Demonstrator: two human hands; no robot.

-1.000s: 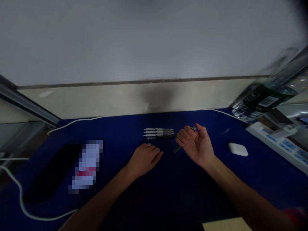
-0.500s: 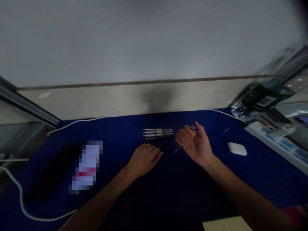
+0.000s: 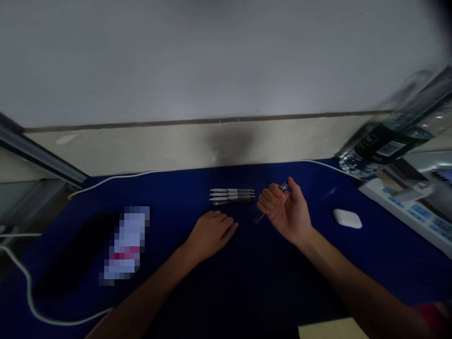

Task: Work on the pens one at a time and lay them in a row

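Note:
In my right hand a dark pen is held slantwise, with the fingers curled round it and the thumb near its upper end. One end points down to the left, and the middle of the pen is hidden by the fingers. My left hand rests palm down on the blue table top, its fingers loosely curled under and nothing visible in them. Just beyond the two hands lie several pens side by side, white and grey with a dark one nearest me. My left hand is apart from them.
A phone with a blurred screen lies at left beside a black object and a white cable. At right are a white earbud case, a power strip and a plastic bottle. A wall closes the back.
Almost nothing differs. Both hands keep their places, and the pen stays in my right hand, its tilt barely altered.

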